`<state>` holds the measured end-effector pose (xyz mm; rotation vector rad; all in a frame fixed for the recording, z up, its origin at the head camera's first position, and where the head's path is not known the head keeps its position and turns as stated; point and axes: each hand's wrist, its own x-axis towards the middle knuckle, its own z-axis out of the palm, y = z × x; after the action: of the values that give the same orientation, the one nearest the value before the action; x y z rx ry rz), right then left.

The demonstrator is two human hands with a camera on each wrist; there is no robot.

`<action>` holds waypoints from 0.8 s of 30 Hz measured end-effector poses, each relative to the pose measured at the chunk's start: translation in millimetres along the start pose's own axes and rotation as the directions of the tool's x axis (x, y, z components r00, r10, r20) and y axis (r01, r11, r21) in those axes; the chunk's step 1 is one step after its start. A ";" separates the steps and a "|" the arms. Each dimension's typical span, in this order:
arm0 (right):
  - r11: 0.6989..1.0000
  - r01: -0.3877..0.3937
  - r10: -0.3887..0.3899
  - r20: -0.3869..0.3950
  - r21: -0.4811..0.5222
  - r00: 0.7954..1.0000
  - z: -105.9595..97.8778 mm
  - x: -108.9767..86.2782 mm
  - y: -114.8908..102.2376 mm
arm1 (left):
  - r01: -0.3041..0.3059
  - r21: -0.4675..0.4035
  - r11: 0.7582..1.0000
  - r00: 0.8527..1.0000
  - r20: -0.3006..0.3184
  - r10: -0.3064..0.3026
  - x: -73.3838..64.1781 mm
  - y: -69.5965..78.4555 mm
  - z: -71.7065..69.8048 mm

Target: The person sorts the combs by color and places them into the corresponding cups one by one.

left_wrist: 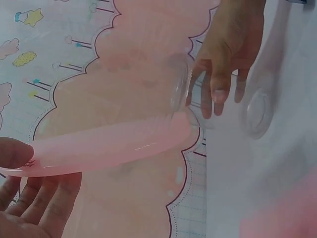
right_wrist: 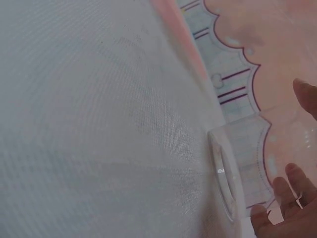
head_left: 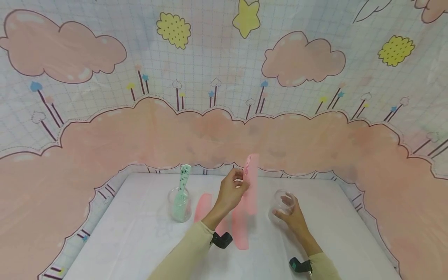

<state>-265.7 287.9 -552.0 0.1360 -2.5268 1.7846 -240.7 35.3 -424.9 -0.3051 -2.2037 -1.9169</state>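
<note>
My left hand (head_left: 229, 191) pinches a pink comb (head_left: 252, 190) near its upper end, between thumb and fingers. The comb hangs upright above the white table; the left wrist view shows its teeth and smooth back. On the right, my right hand (head_left: 296, 219) holds a clear cup (head_left: 275, 215), thumb on one side and fingers on the other. The cup's thick round base (right_wrist: 223, 173) rests on the table. Under and beside my left forearm lie more pink pieces, including a long one (head_left: 240, 233) and one with a rounded end (head_left: 202, 208).
Left of my left hand, a second clear cup (head_left: 173, 217) stands with a mint-green comb (head_left: 182, 194) in it, its patterned handle up. The white table (head_left: 133, 229) meets a cloth backdrop (head_left: 210, 136) with clouds and stars at the back and sides.
</note>
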 end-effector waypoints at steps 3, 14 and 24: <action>1.000 0.003 -0.003 -0.007 -0.003 1.000 0.5 -0.1 2.1 | -0.007 -0.003 1.000 1.000 0.010 0.007 2.8 2.4 4.4; 1.000 -0.012 0.011 0.002 0.010 1.000 -0.5 2.2 3.3 | -0.064 -0.014 0.998 0.998 0.022 0.065 14.2 11.5 22.5; 1.000 -0.009 0.009 -0.001 0.008 1.000 1.1 0.4 2.7 | -0.100 -0.030 0.995 0.995 0.029 0.100 22.6 14.3 41.7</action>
<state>-266.3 287.8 -554.9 0.1243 -2.5246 1.7976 -259.0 79.0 -410.5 -0.4432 -2.1379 -1.9042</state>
